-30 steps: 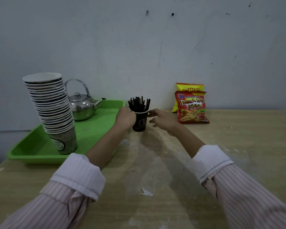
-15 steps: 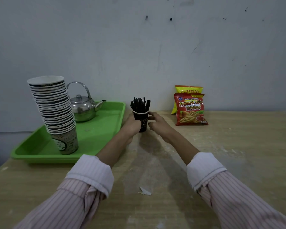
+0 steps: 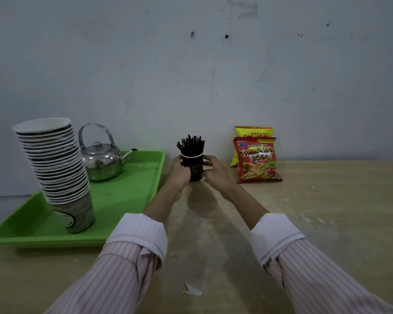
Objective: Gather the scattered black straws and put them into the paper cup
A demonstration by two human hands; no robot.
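Paper cup [image 3: 192, 167]: small, black, tapered, thin pale rim, faint print on the side. It stands upright on the table [image 3: 327, 211] near the back wall, between the green tray [image 3: 127, 191] and the snack bags. Black straws [image 3: 190, 144]: thin straight sticks, bunched upright in the cup, tops fanning out slightly above the rim.

Left hand [image 3: 179, 174]: fingers curled around the cup's left side, touching it. Right hand [image 3: 214, 172]: fingers bent against the cup's right side, thumb near the rim. Both hands close on the cup between them, neither spread wide. Striped shirt sleeves with folded-back cuffs.

Table: pale wood-grain laminate, dusty and scuffed. Small white paper scrap [image 3: 192, 290] lies near the front edge.

Tray: glossy plastic, rectangular, raised lip. On it, a tall leaning stack of paper cups [image 3: 55, 171] with printed sides, and behind it a shiny rounded metal kettle [image 3: 102, 160] with a hoop handle.

Red French-fries bag [image 3: 258, 162], glossy foil, leans against the wall; yellow bag [image 3: 252, 132] behind it, mostly hidden.
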